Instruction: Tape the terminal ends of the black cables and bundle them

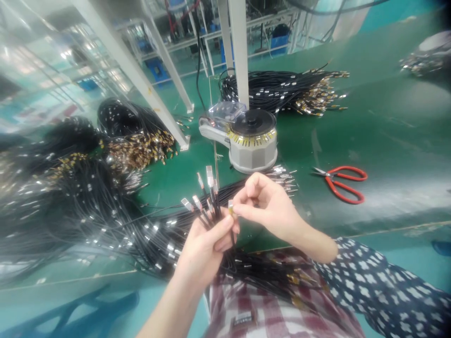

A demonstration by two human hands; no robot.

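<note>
My left hand (204,251) is closed around a small bunch of thin black cables (206,206), whose metal-tipped ends fan out above my fingers. My right hand (268,204) pinches the tip of one cable (230,206) in that bunch between thumb and forefinger. The cables trail down over my lap. A grey round tape dispenser (252,141) stands on the green table (387,141) just beyond my hands.
Red-handled scissors (343,183) lie to the right on the table. Large piles of black cables with gold and silver ends (105,178) fill the left side, and another bundle (289,91) lies behind the dispenser. White frame posts (241,51) rise from the table.
</note>
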